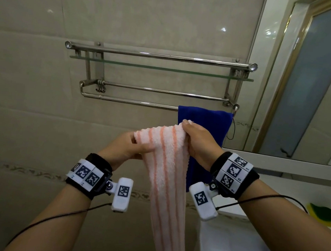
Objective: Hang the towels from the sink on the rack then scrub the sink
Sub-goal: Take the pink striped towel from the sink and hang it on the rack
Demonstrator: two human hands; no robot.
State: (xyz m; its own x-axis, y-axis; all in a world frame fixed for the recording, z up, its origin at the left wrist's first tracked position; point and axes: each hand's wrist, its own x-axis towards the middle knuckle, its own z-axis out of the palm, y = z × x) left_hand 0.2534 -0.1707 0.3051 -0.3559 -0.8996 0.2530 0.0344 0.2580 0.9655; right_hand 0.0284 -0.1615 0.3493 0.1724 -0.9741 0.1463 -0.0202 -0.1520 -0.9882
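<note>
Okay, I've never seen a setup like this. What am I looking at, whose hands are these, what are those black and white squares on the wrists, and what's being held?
There is no robot: a camera worn on a person's head looks at their bare hands. The left hand and right hand both grip the top of a pink striped towel, which hangs between them. The wristbands carry marker squares and wired boxes, probably for tracking. On the wall is a metal rack; a blue towel already hangs on its lowest bar. Bottom right is the white sink, with a yellow-green sponge near it.
</note>
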